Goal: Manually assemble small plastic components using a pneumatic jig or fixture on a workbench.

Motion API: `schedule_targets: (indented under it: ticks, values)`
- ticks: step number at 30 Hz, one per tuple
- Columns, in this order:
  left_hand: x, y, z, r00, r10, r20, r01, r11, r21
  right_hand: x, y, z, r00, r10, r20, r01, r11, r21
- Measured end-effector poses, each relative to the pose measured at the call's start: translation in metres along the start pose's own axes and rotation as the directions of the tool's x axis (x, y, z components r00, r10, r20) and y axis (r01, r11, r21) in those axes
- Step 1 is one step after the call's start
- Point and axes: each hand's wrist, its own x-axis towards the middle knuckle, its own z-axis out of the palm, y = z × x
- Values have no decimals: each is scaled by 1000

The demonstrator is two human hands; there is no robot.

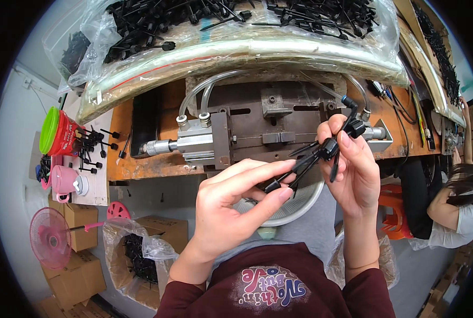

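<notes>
Over my lap, my right hand is closed on several black plastic knob-headed pins, long stems pointing out toward the left. My left hand is closed too, thumb and fingers pinching another black plastic pin whose end reaches toward the right-hand bunch. Fingers hide parts of the pins, so I cannot tell exactly which stems each hand grips. Below both hands sits a pale round basin, partly covered by them. Just beyond, a metal clamping fixture with pneumatic cylinders stands on the wooden bench.
A plastic-lined tray heaped with similar black pins spans the far side. Clear air hoses arch over the fixture. At left are a red tub, a pink mug and a pink fan. Another person sits at right.
</notes>
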Motion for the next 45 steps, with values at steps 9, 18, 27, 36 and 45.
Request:
schedule_targets:
  ticks: [9,18,27,36,45]
  values:
    - [-12,-12,5,950,-312,27,296,870,-394,1,-8,-9,968,-194,-158,202,979,34]
    - [-20,-22,6,910,-384,156,361,552,-752,-17,18,-1,854,-457,-249,347,857,-381]
    - [-16,-27,9,988,-121,-92,97,968,-232,-25,35,-1,882,-432,-188,305,827,-472]
    - [1,-16,-1,954,265,140,-296,905,306,-31,20,-2,977,96,-191,-147,950,-275]
    - [-4,-24,6,950,304,78,-266,650,712,-42,18,-12,867,-386,-314,185,835,-518]
